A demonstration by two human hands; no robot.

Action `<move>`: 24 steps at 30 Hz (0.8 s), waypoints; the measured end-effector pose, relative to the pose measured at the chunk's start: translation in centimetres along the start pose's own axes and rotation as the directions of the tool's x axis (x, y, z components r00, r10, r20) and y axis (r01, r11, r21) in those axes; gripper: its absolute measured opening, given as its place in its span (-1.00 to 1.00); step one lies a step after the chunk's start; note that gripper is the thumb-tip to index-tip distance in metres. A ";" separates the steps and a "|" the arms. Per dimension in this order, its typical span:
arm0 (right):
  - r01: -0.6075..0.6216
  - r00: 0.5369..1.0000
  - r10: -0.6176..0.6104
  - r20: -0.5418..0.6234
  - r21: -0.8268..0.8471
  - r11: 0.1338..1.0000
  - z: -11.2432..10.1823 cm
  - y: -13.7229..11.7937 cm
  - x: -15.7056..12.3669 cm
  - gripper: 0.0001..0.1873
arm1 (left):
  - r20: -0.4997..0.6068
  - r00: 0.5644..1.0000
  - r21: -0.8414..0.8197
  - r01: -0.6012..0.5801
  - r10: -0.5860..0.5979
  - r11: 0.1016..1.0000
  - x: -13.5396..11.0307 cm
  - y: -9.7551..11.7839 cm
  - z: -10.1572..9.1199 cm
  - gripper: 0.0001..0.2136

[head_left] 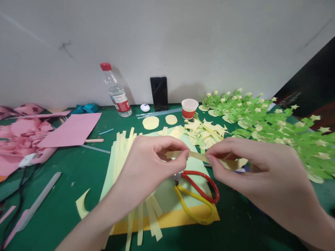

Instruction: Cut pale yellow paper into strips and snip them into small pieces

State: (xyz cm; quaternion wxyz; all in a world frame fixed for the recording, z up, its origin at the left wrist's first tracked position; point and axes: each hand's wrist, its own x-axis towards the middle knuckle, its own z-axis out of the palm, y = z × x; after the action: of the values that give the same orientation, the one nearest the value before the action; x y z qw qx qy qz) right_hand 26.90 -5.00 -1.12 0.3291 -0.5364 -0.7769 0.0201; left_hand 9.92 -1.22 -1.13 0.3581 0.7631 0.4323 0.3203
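A pale yellow paper strip (198,156) is stretched between my two hands above the table. My left hand (159,157) pinches it between thumb and fingertips, with a short end sticking out inside the palm. On the other side my right hand (243,164) pinches the strip too, and its longer end runs under the fingers. Below the hands lie scissors (200,188) with one red and one yellow handle, their blades partly hidden. They rest on light green paper sheets (167,198) over an orange sheet (180,217). Several cut yellow strips (123,146) lie left of and beneath my left hand.
Green paper plants with stars (261,118) fill the right side. Paper scraps (206,130), a paper cup (189,108), paper discs (151,122), a black phone (159,94) and a water bottle (117,94) stand or lie towards the wall. Pink paper (73,130) and cables (21,195) are left.
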 end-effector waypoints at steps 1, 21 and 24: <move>0.001 1.000 -0.001 0.012 -0.009 1.000 0.0 0.1 0.0 -0.83 | 0.002 1.000 0.013 0.007 -0.007 1.000 0.1 0.0 -0.1 -0.88; -0.197 0.980 0.176 0.088 0.408 0.892 1.0 0.8 0.3 -0.86 | 0.077 0.996 -0.071 -0.044 0.050 0.996 0.0 0.2 0.8 -0.89; -0.211 0.977 0.174 0.123 0.432 0.877 1.0 0.8 0.3 -0.86 | 0.075 0.996 -0.068 -0.045 0.050 0.997 -0.2 0.2 0.7 -0.88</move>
State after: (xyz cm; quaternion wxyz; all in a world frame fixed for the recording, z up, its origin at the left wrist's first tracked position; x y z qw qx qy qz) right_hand 26.93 -4.06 -2.06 0.4075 -0.5208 -0.7072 0.2503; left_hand 10.49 -1.64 -1.43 0.3916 0.7727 0.3891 0.3135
